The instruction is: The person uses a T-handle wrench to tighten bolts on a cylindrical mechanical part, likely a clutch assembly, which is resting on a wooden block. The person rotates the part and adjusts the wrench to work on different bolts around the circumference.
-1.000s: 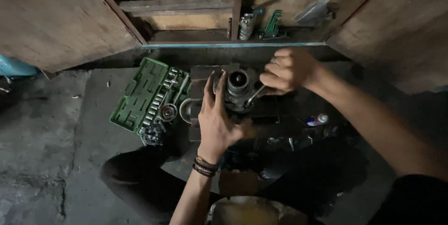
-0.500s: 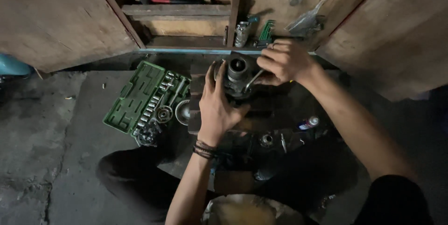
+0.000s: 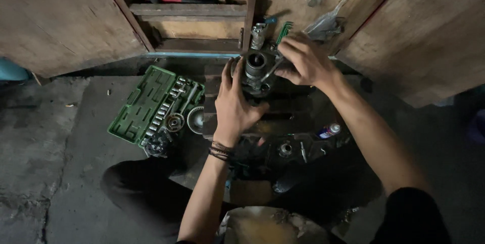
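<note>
The dark, greasy cylindrical metal assembly with a round bore on top [image 3: 256, 69] stands upright on the floor, at about twelve o'clock from the seated person's knees and just in front of the open wooden cabinet [image 3: 192, 11]. It looks top-heavy to me; if the bracing hand eases off while the other turns, it could tip or spin and skid on the gritty concrete. Oily metal also makes a slip of the tool likely, and knuckles would meet the cabinet's edge.

The left hand [image 3: 233, 105] reaches up from six o'clock, palm pressed flat against the near side of the assembly, fingers spread and pointing upward around it, a dark beaded bracelet [image 3: 220, 150] at the wrist. The right hand [image 3: 303, 61] comes in from four o'clock, forearm stretched long, fingers curled tight round a slim metal tool [image 3: 271, 69] whose tip rests at the assembly's rim; what kind of tool I cannot tell.

At nine o'clock from the assembly lies an open green plastic socket-set case [image 3: 151, 102], with loose round parts beside it. A small spray can [image 3: 329, 130] lies at four o'clock.
</note>
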